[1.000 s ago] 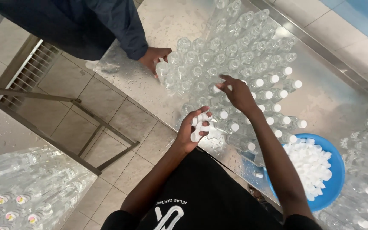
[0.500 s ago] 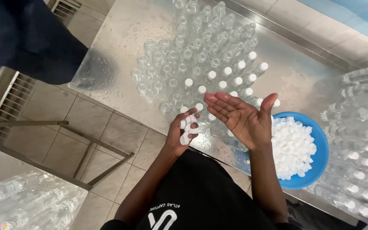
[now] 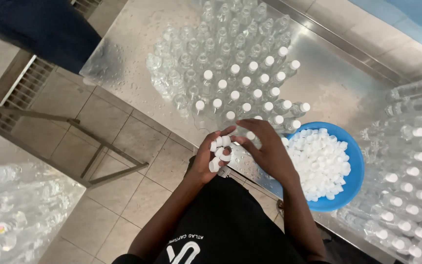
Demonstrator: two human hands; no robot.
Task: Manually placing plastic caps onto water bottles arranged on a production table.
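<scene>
Gripping a cluster of white caps (image 3: 219,152), the left hand (image 3: 206,164) is cupped while the right hand (image 3: 264,146) pinches one from it; on the bench (image 3: 123,54), near bottles (image 3: 250,93) are capped, farther ones still open, beside the blue bowl (image 3: 352,188).

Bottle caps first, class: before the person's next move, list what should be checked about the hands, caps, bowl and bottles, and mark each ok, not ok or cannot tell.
1. Left hand holds a stock of white caps: ok.
2. Right hand fingertips meet those caps: ok.
3. Single cap pinched: cannot tell.
4. Blue bowl holds more caps, beside the right hand: ok.
5. Uncapped bottles stand upright on the steel table: ok.
6. All bottles capped: not ok.
</scene>
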